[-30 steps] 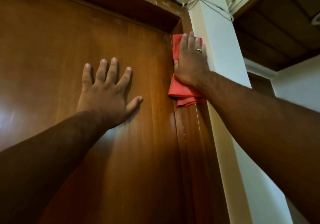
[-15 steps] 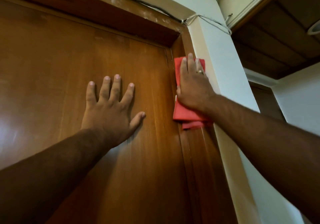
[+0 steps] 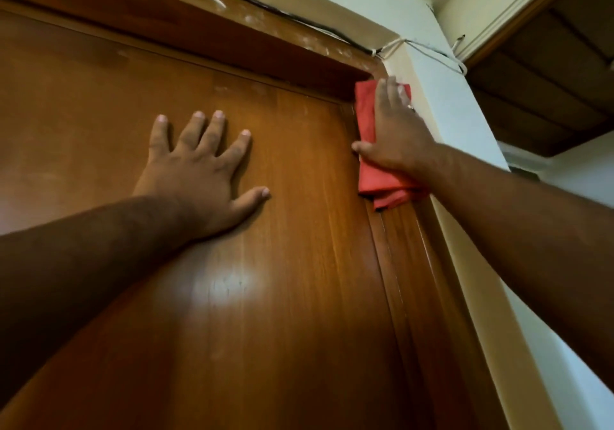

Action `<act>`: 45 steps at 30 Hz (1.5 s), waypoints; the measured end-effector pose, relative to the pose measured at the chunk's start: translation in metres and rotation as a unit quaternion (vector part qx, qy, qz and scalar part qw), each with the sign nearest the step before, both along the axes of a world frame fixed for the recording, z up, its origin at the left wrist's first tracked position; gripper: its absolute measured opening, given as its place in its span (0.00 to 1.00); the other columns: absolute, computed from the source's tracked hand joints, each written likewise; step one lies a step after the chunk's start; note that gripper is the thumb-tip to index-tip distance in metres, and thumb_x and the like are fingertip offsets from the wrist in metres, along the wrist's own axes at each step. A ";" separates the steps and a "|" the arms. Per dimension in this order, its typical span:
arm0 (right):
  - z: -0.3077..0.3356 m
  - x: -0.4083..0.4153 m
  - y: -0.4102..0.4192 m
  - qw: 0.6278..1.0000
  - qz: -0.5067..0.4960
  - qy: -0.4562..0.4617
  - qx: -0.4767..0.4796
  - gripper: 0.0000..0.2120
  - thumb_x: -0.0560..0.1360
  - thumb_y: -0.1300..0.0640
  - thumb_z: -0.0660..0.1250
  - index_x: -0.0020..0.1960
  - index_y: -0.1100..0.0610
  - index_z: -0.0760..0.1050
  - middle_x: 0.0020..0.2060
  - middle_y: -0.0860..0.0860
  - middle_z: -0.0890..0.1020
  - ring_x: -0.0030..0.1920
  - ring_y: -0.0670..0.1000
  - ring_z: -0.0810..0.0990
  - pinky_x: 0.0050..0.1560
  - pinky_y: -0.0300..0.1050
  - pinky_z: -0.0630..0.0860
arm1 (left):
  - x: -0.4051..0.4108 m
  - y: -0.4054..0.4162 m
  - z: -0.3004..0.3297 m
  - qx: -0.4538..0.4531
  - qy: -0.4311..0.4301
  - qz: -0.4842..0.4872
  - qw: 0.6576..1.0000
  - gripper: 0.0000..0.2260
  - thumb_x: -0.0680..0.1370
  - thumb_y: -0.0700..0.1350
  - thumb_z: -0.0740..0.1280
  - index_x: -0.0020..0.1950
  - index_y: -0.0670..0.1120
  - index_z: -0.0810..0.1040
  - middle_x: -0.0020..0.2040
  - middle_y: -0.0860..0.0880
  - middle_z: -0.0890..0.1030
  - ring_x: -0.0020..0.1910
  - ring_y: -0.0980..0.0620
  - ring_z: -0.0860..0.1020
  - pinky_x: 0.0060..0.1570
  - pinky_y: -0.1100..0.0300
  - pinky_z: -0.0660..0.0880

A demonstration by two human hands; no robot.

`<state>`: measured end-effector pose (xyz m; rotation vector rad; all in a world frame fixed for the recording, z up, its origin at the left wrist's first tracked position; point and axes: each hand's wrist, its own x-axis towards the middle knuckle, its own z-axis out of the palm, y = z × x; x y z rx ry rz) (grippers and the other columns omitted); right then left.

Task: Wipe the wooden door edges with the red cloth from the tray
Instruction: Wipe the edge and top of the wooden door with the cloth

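The big brown wooden door [image 3: 232, 296] is standing shut and filling most of the view. Its smooth shiny face is showing long lines of wood grain and is catching a bright spot of light near the middle. Its top edge is sitting just under the dark frame, and its right edge is running down next to the side frame. The soft red folded cloth [image 3: 367, 123] is lying flat against the right edge, right up in the top corner. It is standing tall, longer up and down than across. Its loose bottom folds are hanging out in a small bunch.
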<state>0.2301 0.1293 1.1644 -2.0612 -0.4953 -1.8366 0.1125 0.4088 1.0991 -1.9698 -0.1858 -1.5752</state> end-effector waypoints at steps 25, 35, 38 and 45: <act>0.080 -0.059 0.119 0.966 0.151 -0.209 -0.020 0.26 0.83 0.51 0.55 0.78 0.60 0.57 0.78 0.56 0.60 0.79 0.58 0.54 0.78 0.53 0.52 | 0.002 -0.001 -0.004 -0.045 -0.053 -0.022 0.997 0.48 0.73 0.75 0.38 0.82 0.42 0.42 0.83 0.43 0.48 0.82 0.46 0.47 0.78 0.44 0.45; 0.087 -0.010 0.030 0.989 0.082 -0.121 -0.013 0.25 0.82 0.51 0.52 0.76 0.60 0.58 0.77 0.62 0.60 0.77 0.63 0.56 0.75 0.60 0.57 | -0.064 0.072 -0.003 -0.078 -0.050 -0.005 0.996 0.45 0.70 0.77 0.36 0.83 0.56 0.49 0.83 0.44 0.50 0.81 0.43 0.50 0.77 0.40 0.48; 0.095 -0.020 0.033 0.989 0.121 -0.085 0.014 0.24 0.82 0.48 0.48 0.70 0.61 0.67 0.71 0.66 0.66 0.71 0.66 0.65 0.70 0.62 0.64 | -0.091 0.107 -0.008 -0.122 -0.091 0.014 0.988 0.47 0.70 0.78 0.38 0.83 0.53 0.50 0.83 0.43 0.51 0.81 0.42 0.50 0.76 0.40 0.48; 0.088 -0.083 0.145 0.977 0.139 -0.148 0.057 0.22 0.83 0.51 0.52 0.71 0.62 0.66 0.73 0.65 0.65 0.75 0.64 0.61 0.75 0.61 0.57 | -0.104 0.130 -0.010 -0.145 -0.121 0.034 0.981 0.46 0.72 0.75 0.40 0.83 0.48 0.48 0.83 0.43 0.49 0.81 0.42 0.49 0.78 0.45 0.48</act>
